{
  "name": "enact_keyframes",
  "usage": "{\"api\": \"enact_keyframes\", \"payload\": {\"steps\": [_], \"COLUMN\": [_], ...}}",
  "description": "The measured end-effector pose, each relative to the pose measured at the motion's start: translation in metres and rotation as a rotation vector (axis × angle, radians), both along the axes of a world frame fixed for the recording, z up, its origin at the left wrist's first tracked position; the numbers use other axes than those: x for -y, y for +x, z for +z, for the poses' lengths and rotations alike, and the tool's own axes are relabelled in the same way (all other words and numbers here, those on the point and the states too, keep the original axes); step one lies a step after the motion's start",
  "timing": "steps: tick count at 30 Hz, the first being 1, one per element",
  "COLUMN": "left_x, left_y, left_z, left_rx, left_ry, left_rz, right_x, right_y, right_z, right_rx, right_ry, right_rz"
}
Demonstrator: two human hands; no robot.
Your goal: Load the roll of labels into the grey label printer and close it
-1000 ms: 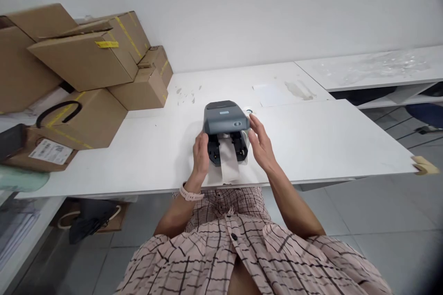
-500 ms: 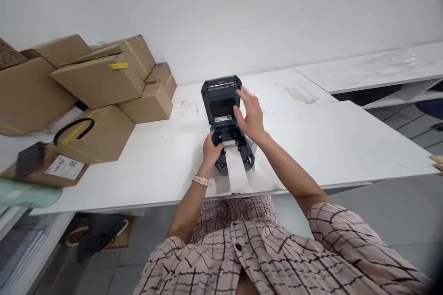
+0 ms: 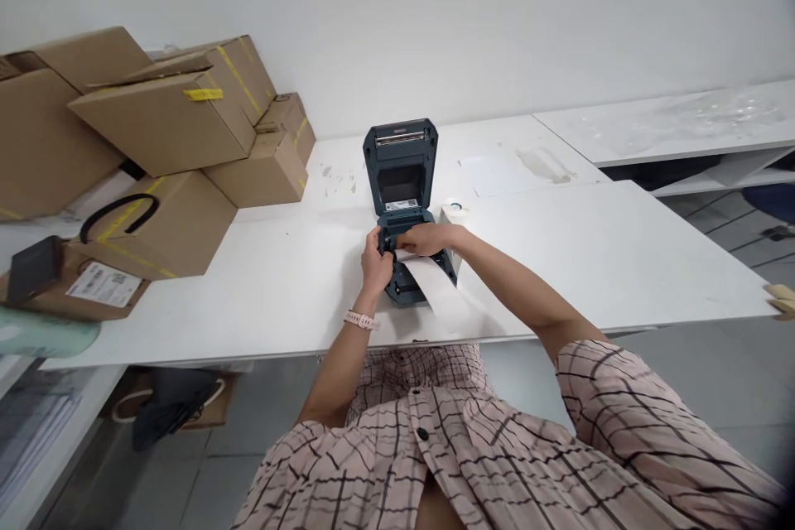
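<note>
A dark label printer [image 3: 402, 174] stands on the white table with its lid raised. From its inside a white paper strip [image 3: 438, 291] runs toward the front edge, slanting right. My left hand [image 3: 376, 262] is closed around the printer's left side, thumb reaching inside. Over the strip, inside the printer, my right hand [image 3: 422, 239] has its fingers curled together; what they pinch, if anything, is hidden. A white label roll [image 3: 455, 210] stands just right of the printer, partly behind my right wrist.
Cardboard boxes [image 3: 167, 120] are piled at the left, with a black strap on one. A green roll [image 3: 46, 333] lies at the left edge. Clear plastic [image 3: 720, 116] lies on the far right table [image 3: 627, 151].
My right hand has come down from beside the lid into the printer, and its fingers have closed. The paper strip now slants further right. The view has shifted slightly.
</note>
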State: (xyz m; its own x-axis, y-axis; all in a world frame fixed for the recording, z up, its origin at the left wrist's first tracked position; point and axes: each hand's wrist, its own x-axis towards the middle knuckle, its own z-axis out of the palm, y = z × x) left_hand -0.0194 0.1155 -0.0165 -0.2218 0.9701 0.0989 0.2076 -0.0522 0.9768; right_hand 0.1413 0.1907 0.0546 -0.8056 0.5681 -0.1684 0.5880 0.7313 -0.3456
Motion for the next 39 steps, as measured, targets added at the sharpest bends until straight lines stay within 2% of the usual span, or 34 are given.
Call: {"api": "enact_keyframes", "payload": {"steps": [5, 8, 12, 15, 17, 19, 22, 24, 29, 35, 39], "left_x": [-0.002, -0.002, 0.000, 0.001, 0.001, 0.001, 0.001, 0.001, 0.002, 0.003, 0.001], "left_y": [-0.001, -0.002, -0.003, -0.003, -0.003, -0.003, -0.003, -0.003, -0.005, -0.004, -0.005], "left_z": [-0.005, -0.007, -0.007, -0.006, -0.005, -0.003, -0.003, -0.003, -0.004, -0.003, -0.007], "left_rx": [0.025, 0.034, 0.025, 0.009, -0.001, 0.004, 0.031, 0.048, 0.030, 0.022, 0.028], "left_ry": [0.012, 0.010, 0.010, 0.002, 0.002, -0.001, -0.010, -0.007, -0.015, -0.024, -0.019], "left_rz": [0.013, 0.022, 0.031, 0.038, 0.046, 0.047, 0.042, 0.040, 0.027, 0.017, -0.004], "right_x": [0.000, 0.011, 0.038, 0.052, 0.054, 0.048, 0.031, 0.019, 0.005, 0.007, -0.015], "right_y": [0.021, 0.039, 0.100, 0.161, 0.194, 0.215, 0.223, 0.219, 0.208, 0.229, 0.226], "right_z": [0.017, 0.021, 0.014, -0.005, -0.022, -0.038, -0.059, -0.070, -0.084, -0.074, -0.052], "right_rx": [-0.061, -0.254, -0.599, -0.788, -0.831, -0.844, -0.869, -0.881, -0.878, -0.820, -0.878], "right_ry": [-0.199, -0.361, -0.492, -0.551, -0.566, -0.552, -0.552, -0.575, -0.606, -0.678, -0.544], "right_rz": [0.075, 0.123, 0.124, -0.015, -0.177, -0.346, -0.547, -0.626, -0.670, -0.659, -0.677]}}
